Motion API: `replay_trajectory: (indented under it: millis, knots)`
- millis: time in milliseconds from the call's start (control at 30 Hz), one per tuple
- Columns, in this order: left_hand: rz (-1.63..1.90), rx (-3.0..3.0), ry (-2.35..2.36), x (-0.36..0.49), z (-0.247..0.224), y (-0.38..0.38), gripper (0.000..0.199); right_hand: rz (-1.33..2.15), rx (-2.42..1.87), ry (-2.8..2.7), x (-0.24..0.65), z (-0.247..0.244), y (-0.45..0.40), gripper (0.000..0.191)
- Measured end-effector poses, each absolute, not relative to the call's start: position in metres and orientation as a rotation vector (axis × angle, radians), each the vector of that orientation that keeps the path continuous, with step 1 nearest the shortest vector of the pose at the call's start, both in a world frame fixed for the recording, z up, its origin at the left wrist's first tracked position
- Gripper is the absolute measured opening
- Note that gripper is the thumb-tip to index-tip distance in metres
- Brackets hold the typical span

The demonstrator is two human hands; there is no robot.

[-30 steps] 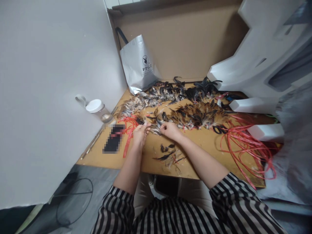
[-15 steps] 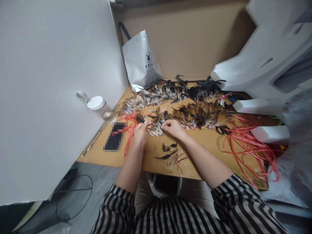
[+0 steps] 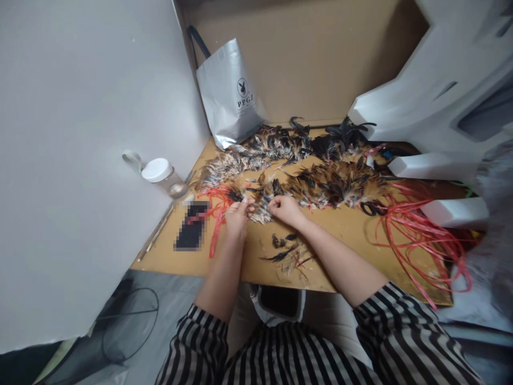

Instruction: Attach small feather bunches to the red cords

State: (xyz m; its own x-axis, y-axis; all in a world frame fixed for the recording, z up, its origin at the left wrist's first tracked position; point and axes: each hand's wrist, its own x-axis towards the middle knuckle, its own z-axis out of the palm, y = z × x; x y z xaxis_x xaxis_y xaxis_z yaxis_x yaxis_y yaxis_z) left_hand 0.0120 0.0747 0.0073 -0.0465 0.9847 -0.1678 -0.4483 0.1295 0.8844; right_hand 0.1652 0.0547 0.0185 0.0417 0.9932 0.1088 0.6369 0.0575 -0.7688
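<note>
Near the middle of the yellow-brown table (image 3: 160, 259), my left hand (image 3: 239, 211) is closed in a pinch beside a dark feather tuft; what it holds is too small to make out. A little to its right, my right hand (image 3: 286, 210) has its fingers bent together at the edge of the pale feather bundles (image 3: 262, 206), its contents hidden. Brown feathers (image 3: 340, 179) run in a row to the right. Behind them lies a row of grey and black feathers (image 3: 280, 144). Red plastic strips (image 3: 218, 206) are left of my left hand.
A silver bag (image 3: 226, 101) stands at the back left, near a white-lidded jar (image 3: 158, 174). A blurred dark rectangle (image 3: 192, 227) lies left. Loose feathers (image 3: 288, 256) lie in front; black scissors (image 3: 372, 208) and red strands (image 3: 417, 246) are right, beside white foam (image 3: 457, 211).
The view has shifted slightly, so the table items appear a little further right. Both hands remain closed near the pale feathers, with little visible change in their grip.
</note>
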Motion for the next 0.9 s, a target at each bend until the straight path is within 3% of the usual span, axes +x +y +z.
replay_trajectory:
  millis: [267, 467, 700, 900]
  knots:
    - [1.316, 0.792, 0.945, 0.016, 0.006, 0.071, 0.024, 1.305, -1.364, -1.086, 0.177, 0.024, 0.055, 0.017]
    - [1.202, 0.847, 0.959, 0.02, 0.007, 0.068, 0.026, 1.349, -1.238, -1.023, 0.174, 0.024, 0.055, 0.02]
    - [1.036, 0.886, 0.947, 0.019, 0.003, 0.065, 0.025, 1.376, -1.138, -0.921, 0.175, 0.02, 0.058, 0.038]
    - [1.054, 0.886, 0.959, 0.019, 0.008, 0.066, 0.025, 1.431, -1.091, -0.855, 0.18, 0.022, 0.058, 0.029]
